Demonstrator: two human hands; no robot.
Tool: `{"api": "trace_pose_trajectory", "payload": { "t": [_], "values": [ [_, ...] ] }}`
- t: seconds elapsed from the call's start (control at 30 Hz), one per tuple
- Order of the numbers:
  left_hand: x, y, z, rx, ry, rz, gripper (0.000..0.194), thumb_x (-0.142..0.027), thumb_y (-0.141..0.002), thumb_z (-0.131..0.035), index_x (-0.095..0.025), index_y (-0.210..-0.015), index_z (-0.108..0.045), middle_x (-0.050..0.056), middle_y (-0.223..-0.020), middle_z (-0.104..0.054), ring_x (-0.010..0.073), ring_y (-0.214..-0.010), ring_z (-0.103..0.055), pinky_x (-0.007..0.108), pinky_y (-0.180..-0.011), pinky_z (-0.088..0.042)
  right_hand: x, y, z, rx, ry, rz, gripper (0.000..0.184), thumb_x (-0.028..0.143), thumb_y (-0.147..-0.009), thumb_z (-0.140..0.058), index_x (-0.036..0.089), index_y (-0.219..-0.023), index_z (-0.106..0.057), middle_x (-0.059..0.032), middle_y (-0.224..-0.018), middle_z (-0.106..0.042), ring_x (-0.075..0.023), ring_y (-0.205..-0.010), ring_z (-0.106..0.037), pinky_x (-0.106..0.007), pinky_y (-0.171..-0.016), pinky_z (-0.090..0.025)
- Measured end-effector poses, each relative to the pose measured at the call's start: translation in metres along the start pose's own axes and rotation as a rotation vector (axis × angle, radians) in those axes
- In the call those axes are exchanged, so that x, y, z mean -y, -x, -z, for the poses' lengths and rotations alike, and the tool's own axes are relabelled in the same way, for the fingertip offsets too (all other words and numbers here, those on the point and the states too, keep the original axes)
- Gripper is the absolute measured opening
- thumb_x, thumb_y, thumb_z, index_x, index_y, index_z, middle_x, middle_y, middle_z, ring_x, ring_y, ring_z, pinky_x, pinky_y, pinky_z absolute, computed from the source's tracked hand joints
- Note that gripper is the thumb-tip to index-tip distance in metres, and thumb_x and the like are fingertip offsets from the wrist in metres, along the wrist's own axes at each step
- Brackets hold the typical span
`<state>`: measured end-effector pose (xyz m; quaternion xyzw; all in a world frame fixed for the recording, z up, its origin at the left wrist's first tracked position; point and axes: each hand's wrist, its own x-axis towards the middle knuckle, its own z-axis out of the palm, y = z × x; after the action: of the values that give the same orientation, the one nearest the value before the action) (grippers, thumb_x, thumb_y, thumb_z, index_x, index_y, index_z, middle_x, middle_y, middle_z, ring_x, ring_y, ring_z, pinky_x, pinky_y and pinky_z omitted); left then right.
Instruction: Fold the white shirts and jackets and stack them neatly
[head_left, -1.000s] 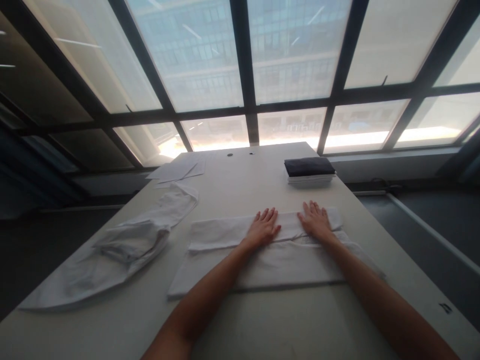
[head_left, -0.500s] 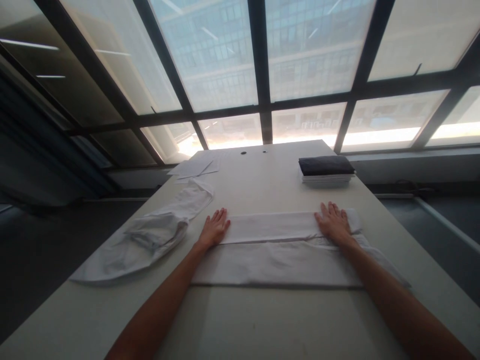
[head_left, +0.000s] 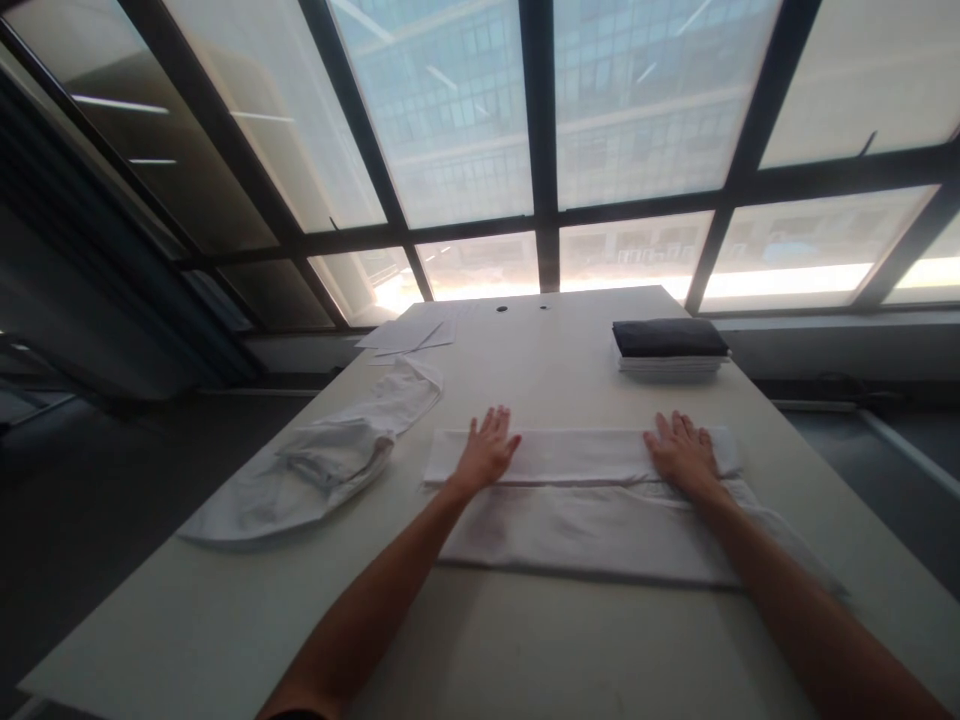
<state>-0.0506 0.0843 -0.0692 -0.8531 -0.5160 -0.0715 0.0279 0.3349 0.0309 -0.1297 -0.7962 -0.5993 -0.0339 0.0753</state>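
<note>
A white garment (head_left: 570, 530) lies flat in front of me, its far part folded over in a long strip. My left hand (head_left: 487, 447) rests palm down on the strip, toward its left end, fingers spread. Near the right end, my right hand (head_left: 681, 452) presses flat on the same strip, fingers also apart. Neither hand grips the cloth. My right forearm crosses over the garment and hides part of its right side, where the cloth tapers toward me.
The white table (head_left: 540, 370) carries a crumpled white garment (head_left: 330, 470) on the left and papers (head_left: 409, 335) behind it. At the back right sits a folded stack with a dark cloth (head_left: 669, 338) on top. Windows (head_left: 630, 110) stand beyond the table.
My left hand has slid right along the folded strip, away from its left end. My right hand stays near the right end. The whole view has shifted slightly.
</note>
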Motion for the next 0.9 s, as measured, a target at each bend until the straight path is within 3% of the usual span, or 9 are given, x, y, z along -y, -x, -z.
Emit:
{"api": "trace_pose_trajectory", "payload": {
  "t": [0.13,0.2,0.27,0.4,0.53,0.7,0.8,0.9],
  "values": [
    [-0.075,-0.004,-0.017,0.064,0.152,-0.214,0.064,-0.053,-0.105,-0.024,-0.02,-0.16,-0.024,0.012,-0.164,-0.026,0.0288,-0.152,-0.019,0.055,-0.121,-0.019,-0.002,-0.001,-0.002,0.001,-0.006,0.003,0.064,0.048,-0.101,-0.026,0.013,-0.153,-0.039,-0.0223,-0.16,-0.031,-0.0327,-0.148,-0.026,-0.054,-0.116,-0.018],
    [-0.089,-0.003,-0.025,0.077,0.179,-0.24,0.064,-0.054,-0.105,-0.023,-0.021,-0.159,-0.027,0.011,-0.164,-0.026,0.0298,-0.152,-0.019,0.056,-0.121,-0.018,-0.001,-0.001,-0.002,0.004,0.0,0.007,0.064,0.048,-0.101,-0.026,0.013,-0.153,-0.039,-0.022,-0.16,-0.031,-0.0323,-0.148,-0.026,-0.054,-0.116,-0.018],
    [-0.089,0.0,-0.029,0.077,0.184,-0.253,0.063,-0.054,-0.105,-0.022,-0.022,-0.158,-0.029,0.011,-0.164,-0.025,0.0297,-0.153,-0.018,0.056,-0.122,-0.016,-0.001,0.0,-0.001,0.006,0.007,0.007,0.064,0.048,-0.101,-0.026,0.013,-0.153,-0.039,-0.0212,-0.16,-0.031,-0.0319,-0.149,-0.025,-0.053,-0.116,-0.018],
    [-0.057,0.01,-0.026,0.099,0.176,-0.237,0.06,-0.051,-0.106,-0.023,-0.023,-0.158,-0.029,0.009,-0.165,-0.024,0.0275,-0.153,-0.016,0.051,-0.123,-0.016,-0.001,-0.001,-0.001,0.016,0.013,-0.006,0.064,0.048,-0.101,-0.026,0.014,-0.154,-0.038,-0.02,-0.16,-0.031,-0.0315,-0.149,-0.026,-0.053,-0.116,-0.019],
    [0.001,0.039,-0.019,0.096,0.139,-0.122,0.057,-0.047,-0.106,-0.029,-0.023,-0.157,-0.031,0.009,-0.164,-0.026,0.0278,-0.152,-0.019,0.049,-0.122,-0.02,-0.002,-0.001,-0.002,0.009,0.005,0.002,0.064,0.048,-0.101,-0.027,0.014,-0.153,-0.039,-0.02,-0.16,-0.032,-0.0319,-0.148,-0.026,-0.053,-0.116,-0.02],
    [0.066,0.089,-0.012,-0.113,0.107,0.054,0.051,-0.033,-0.103,-0.033,-0.011,-0.147,-0.045,0.016,-0.151,-0.046,0.0268,-0.142,-0.041,0.045,-0.118,-0.031,-0.001,0.001,-0.001,-0.019,0.012,0.015,0.061,0.046,-0.102,-0.027,0.013,-0.152,-0.041,-0.0224,-0.158,-0.034,-0.0331,-0.147,-0.028,-0.054,-0.116,-0.02],
    [0.083,0.112,-0.006,-0.264,0.093,0.172,0.049,-0.033,-0.099,-0.037,-0.01,-0.14,-0.052,0.019,-0.134,-0.057,0.03,-0.126,-0.053,0.047,-0.11,-0.041,0.002,0.003,0.004,-0.015,0.013,0.0,0.059,0.044,-0.102,-0.029,0.013,-0.151,-0.042,-0.0222,-0.158,-0.035,-0.0323,-0.147,-0.029,-0.052,-0.116,-0.02],
    [0.09,0.127,-0.001,-0.316,0.134,0.296,0.048,-0.038,-0.095,-0.042,-0.011,-0.132,-0.057,0.016,-0.114,-0.061,0.0301,-0.108,-0.061,0.046,-0.099,-0.049,0.005,0.006,0.011,-0.017,0.0,-0.004,0.058,0.042,-0.102,-0.029,0.012,-0.15,-0.043,-0.0214,-0.157,-0.036,-0.031,-0.147,-0.029,-0.051,-0.117,-0.02]
  ]
}}
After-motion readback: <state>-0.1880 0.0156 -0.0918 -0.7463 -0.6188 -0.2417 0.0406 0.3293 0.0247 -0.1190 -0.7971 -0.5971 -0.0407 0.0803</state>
